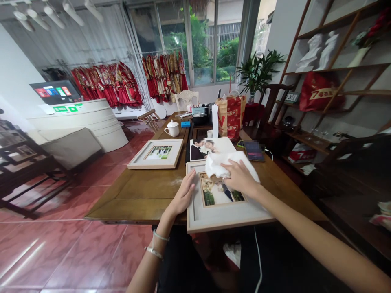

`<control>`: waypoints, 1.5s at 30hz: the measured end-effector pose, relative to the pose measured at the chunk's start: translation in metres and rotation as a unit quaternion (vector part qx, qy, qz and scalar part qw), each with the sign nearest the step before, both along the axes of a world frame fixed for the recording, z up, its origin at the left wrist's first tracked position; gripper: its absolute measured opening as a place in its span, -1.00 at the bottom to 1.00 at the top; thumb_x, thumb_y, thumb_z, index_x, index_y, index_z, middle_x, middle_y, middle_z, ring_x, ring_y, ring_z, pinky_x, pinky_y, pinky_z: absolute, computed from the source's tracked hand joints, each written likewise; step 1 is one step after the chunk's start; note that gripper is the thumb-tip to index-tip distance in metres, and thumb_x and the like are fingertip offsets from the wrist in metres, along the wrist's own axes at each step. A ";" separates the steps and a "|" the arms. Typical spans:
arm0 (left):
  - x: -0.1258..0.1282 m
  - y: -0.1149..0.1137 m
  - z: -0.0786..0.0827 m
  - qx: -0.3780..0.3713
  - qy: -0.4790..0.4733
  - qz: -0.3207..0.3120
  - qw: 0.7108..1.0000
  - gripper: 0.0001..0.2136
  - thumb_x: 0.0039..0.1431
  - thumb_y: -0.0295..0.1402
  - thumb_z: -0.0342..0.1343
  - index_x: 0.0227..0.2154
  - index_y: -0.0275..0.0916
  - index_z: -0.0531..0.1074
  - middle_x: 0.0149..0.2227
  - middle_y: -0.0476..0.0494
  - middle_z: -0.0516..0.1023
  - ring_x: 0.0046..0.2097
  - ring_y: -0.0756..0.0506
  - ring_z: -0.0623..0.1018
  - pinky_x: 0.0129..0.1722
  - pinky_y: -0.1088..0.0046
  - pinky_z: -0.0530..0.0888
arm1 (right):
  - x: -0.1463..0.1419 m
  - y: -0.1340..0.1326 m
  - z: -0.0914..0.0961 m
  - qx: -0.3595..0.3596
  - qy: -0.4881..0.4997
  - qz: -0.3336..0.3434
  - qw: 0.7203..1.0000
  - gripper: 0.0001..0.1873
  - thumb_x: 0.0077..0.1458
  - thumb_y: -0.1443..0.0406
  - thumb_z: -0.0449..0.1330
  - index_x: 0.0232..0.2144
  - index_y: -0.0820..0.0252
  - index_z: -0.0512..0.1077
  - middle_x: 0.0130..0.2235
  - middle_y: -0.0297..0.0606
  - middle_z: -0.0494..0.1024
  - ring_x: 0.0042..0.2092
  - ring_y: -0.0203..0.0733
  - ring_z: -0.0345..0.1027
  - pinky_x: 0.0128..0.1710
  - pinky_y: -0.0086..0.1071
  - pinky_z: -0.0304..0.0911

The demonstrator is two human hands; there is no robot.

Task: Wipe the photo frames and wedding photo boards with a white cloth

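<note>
At the table's (137, 197) near edge: picture frame (220, 215) beneath right hand (240, 177).
Fingers spread on white cloth (226, 158) atop it; left hand (185, 193) open along left rim.

A pale-wood picture frame (226, 214) with a photo (217, 194) lies face up at five o'clock from the view's centre; a crumpled white cloth (222, 158) apparently rests across its twelve-o'clock side.

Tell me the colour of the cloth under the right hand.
The cloth is white, best seen in the head view.
</note>
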State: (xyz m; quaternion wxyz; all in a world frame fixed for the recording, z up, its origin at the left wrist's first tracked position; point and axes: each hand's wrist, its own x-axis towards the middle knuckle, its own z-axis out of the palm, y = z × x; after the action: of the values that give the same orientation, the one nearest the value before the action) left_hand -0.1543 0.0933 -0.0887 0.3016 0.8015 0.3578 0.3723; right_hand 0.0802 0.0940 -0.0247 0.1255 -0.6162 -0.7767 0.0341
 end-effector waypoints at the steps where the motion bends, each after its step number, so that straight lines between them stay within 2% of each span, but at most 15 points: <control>1: 0.000 0.000 0.000 -0.002 0.000 0.001 1.000 -0.53 0.31 -0.19 -0.24 0.25 -0.14 -0.03 0.33 -0.12 -0.10 0.33 -0.11 -0.09 0.30 0.26 -0.14 | -0.008 -0.006 0.000 -0.008 -0.002 0.016 1.000 -0.39 -0.13 0.35 0.03 0.06 0.29 0.32 0.10 -0.08 0.38 0.24 0.05 -0.04 0.21 0.00 -0.31; 6: 0.000 0.002 -0.003 0.000 -0.014 0.003 1.000 -0.54 0.32 -0.23 -0.26 0.25 -0.12 -0.06 0.34 -0.09 -0.15 0.33 -0.09 -0.10 0.30 0.27 -0.15 | -0.022 -0.055 0.013 -0.070 -0.014 0.124 0.990 -0.45 -0.16 0.35 0.03 -0.05 0.31 0.43 -0.01 0.03 0.47 0.17 0.13 0.10 0.14 0.02 -0.10; 9: 0.000 0.003 -0.004 0.011 -0.010 -0.002 1.000 -0.55 0.31 -0.26 -0.23 0.25 -0.09 -0.04 0.33 -0.07 -0.13 0.33 -0.10 -0.08 0.30 0.26 -0.13 | -0.005 -0.084 0.025 -0.108 -0.008 0.157 0.982 -0.51 -0.16 0.37 0.02 -0.13 0.26 0.48 0.03 -0.01 0.44 0.13 0.09 0.18 0.09 -0.11 0.03; 11: 0.000 0.004 -0.003 0.015 -0.006 -0.008 1.000 -0.54 0.30 -0.29 -0.19 0.25 -0.09 -0.04 0.33 -0.08 -0.11 0.33 -0.10 -0.08 0.30 0.25 -0.12 | 0.011 -0.091 0.030 -0.130 -0.012 0.139 0.982 -0.51 -0.16 0.39 0.01 -0.13 0.23 0.48 0.03 -0.07 0.45 0.12 0.05 0.21 0.09 -0.18 0.07; 14: -0.001 0.004 -0.003 0.015 -0.002 -0.016 1.000 -0.51 0.28 -0.33 -0.15 0.25 -0.08 -0.05 0.33 -0.08 -0.12 0.33 -0.12 -0.09 0.30 0.23 -0.12 | 0.034 -0.080 0.029 -0.118 -0.037 0.082 0.989 -0.52 -0.14 0.39 0.01 -0.13 0.22 0.48 0.03 -0.11 0.45 0.14 0.00 0.19 0.14 -0.19 -0.01; 17: -0.002 0.004 -0.002 0.016 -0.001 -0.024 1.000 -0.50 0.27 -0.36 -0.14 0.25 -0.08 -0.05 0.33 -0.08 -0.13 0.33 -0.13 -0.10 0.30 0.21 -0.14 | 0.045 -0.049 0.021 -0.050 -0.053 0.025 0.997 -0.50 -0.12 0.39 0.01 -0.08 0.24 0.45 0.03 -0.10 0.45 0.20 -0.03 0.09 0.21 -0.13 -0.19; 21: -0.003 0.003 -0.001 0.017 -0.002 -0.033 0.999 -0.51 0.27 -0.38 -0.16 0.25 -0.07 -0.05 0.33 -0.07 -0.13 0.33 -0.12 -0.11 0.30 0.21 -0.16 | 0.042 -0.005 0.012 0.020 -0.037 -0.052 0.998 -0.43 -0.07 0.40 -0.02 0.05 0.27 0.32 0.08 -0.13 0.41 0.26 0.00 -0.07 0.23 -0.02 -0.40; 24: -0.003 0.003 -0.001 0.014 -0.005 -0.029 0.999 -0.52 0.28 -0.36 -0.18 0.25 -0.07 -0.04 0.33 -0.06 -0.12 0.33 -0.12 -0.10 0.30 0.21 -0.14 | 0.029 0.012 0.010 0.014 -0.010 -0.067 0.998 -0.40 -0.05 0.40 -0.03 0.11 0.29 0.26 0.11 -0.11 0.37 0.25 0.06 -0.07 0.21 0.03 -0.32; 27: -0.003 0.003 -0.002 0.007 -0.008 -0.020 1.000 -0.54 0.30 -0.31 -0.21 0.25 -0.08 -0.04 0.33 -0.08 -0.11 0.33 -0.14 -0.09 0.29 0.21 -0.14 | 0.008 0.004 0.007 -0.022 -0.002 -0.007 1.000 -0.35 -0.09 0.39 0.00 0.14 0.29 0.23 0.15 -0.11 0.32 0.25 0.07 -0.06 0.20 0.02 -0.23; 31: -0.003 0.002 -0.004 0.005 -0.024 -0.011 1.000 -0.54 0.31 -0.27 -0.24 0.25 -0.09 -0.04 0.33 -0.09 -0.09 0.33 -0.14 -0.08 0.29 0.22 -0.12 | -0.010 -0.036 0.008 -0.083 0.007 0.137 0.987 -0.28 -0.15 0.42 0.01 0.16 0.29 0.20 0.18 -0.12 0.27 0.28 0.00 -0.11 0.24 -0.05 -0.27; 34: -0.002 0.002 -0.004 0.006 -0.029 -0.003 1.000 -0.55 0.31 -0.29 -0.24 0.24 -0.11 -0.02 0.32 -0.11 -0.08 0.32 -0.12 -0.06 0.29 0.23 -0.12 | 0.000 -0.069 0.021 -0.149 0.019 0.183 0.972 -0.29 -0.17 0.44 0.02 0.13 0.30 0.25 0.18 -0.05 0.26 0.27 0.00 -0.09 0.23 -0.11 -0.20; 37: -0.001 0.001 -0.003 0.007 -0.026 0.001 1.000 -0.55 0.30 -0.31 -0.21 0.24 -0.12 0.00 0.32 -0.12 -0.06 0.32 -0.12 -0.04 0.29 0.22 -0.12 | 0.029 -0.085 0.037 -0.216 0.046 0.215 0.951 -0.36 -0.12 0.42 0.03 0.10 0.13 0.31 0.19 -0.21 0.26 0.24 -0.07 0.00 0.20 -0.24 -0.05; 39: -0.001 0.001 -0.003 0.005 -0.021 0.000 1.000 -0.54 0.28 -0.33 -0.16 0.24 -0.10 -0.01 0.32 -0.12 -0.05 0.32 -0.13 -0.04 0.29 0.20 -0.12 | 0.052 -0.083 0.042 -0.241 0.052 0.212 0.946 -0.41 -0.07 0.39 0.04 0.08 0.09 0.33 0.17 -0.28 0.29 0.21 -0.08 0.09 0.18 -0.29 0.01; 41: -0.002 0.001 -0.002 0.003 -0.018 -0.005 1.000 -0.51 0.26 -0.36 -0.13 0.24 -0.08 -0.02 0.32 -0.10 -0.05 0.32 -0.13 -0.05 0.29 0.19 -0.12 | 0.073 -0.072 0.037 -0.227 0.050 0.179 0.956 -0.43 -0.06 0.37 0.05 0.08 0.11 0.33 0.17 -0.27 0.29 0.19 -0.05 0.13 0.18 -0.27 0.02; 45: -0.003 0.001 -0.003 0.008 -0.018 -0.015 1.000 -0.50 0.24 -0.42 -0.15 0.24 -0.08 -0.02 0.32 -0.08 -0.06 0.32 -0.12 -0.06 0.29 0.21 -0.13 | 0.092 -0.033 0.012 -0.088 0.043 0.118 0.988 -0.48 -0.02 0.38 0.03 0.05 0.16 0.36 0.21 -0.22 0.23 0.23 -0.04 0.04 0.22 -0.18 -0.09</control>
State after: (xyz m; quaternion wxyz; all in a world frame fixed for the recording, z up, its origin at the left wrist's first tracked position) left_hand -0.1571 0.0948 -0.0920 0.3072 0.8023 0.3377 0.3847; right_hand 0.1725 0.0612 -0.0126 0.0994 -0.5265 -0.8321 0.1432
